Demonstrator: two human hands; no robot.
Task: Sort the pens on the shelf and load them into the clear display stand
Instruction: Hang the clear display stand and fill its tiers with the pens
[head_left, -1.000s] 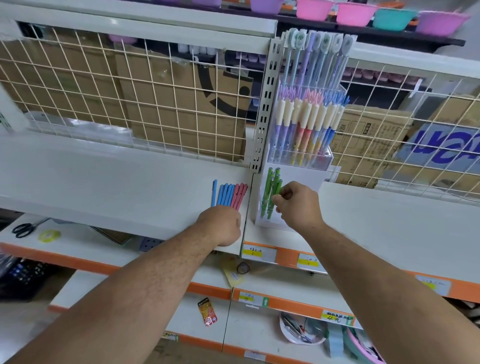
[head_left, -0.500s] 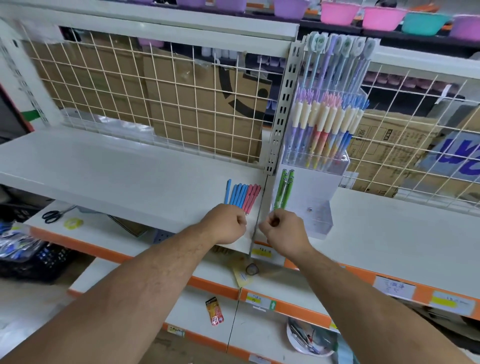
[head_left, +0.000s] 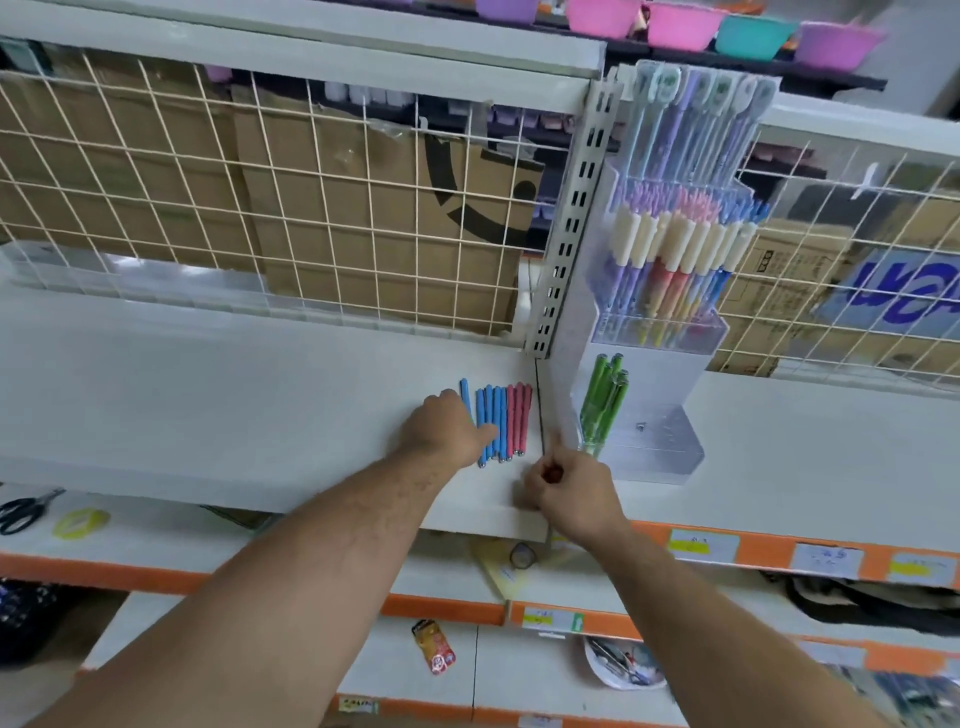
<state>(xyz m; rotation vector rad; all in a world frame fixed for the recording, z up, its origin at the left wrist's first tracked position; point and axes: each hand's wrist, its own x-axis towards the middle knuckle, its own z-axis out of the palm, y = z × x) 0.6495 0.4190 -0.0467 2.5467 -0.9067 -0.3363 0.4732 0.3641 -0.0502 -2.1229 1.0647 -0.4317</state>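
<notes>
Item: loose pens laid side by side on the white shelf (head_left: 208, 395), tips toward the near edge; blue pens (head_left: 492, 421) are set left, pink pens (head_left: 519, 415) right, touching in one row. The left hand (head_left: 447, 431) is laid over the left side of the blue group, thumb stretched across the barrels; whether a pen is gripped cannot be told, the fingers being hidden. The right hand (head_left: 571, 493) is held just right of the row at the near edge, fingers curled; whether anything is pinched cannot be told. The hands are apart. The clear display stand (head_left: 654, 431) is placed right of the shelf seam; green pens (head_left: 605, 395) are stood in its low near compartment, pastel pens (head_left: 675, 249) in the farther, higher tiers. Risks judged: round barrels may be rolled off the near edge if the row is swept carelessly; colours may be mixed if blue and pink are lifted together; the stand may be knocked by the right hand, being so near
</notes>
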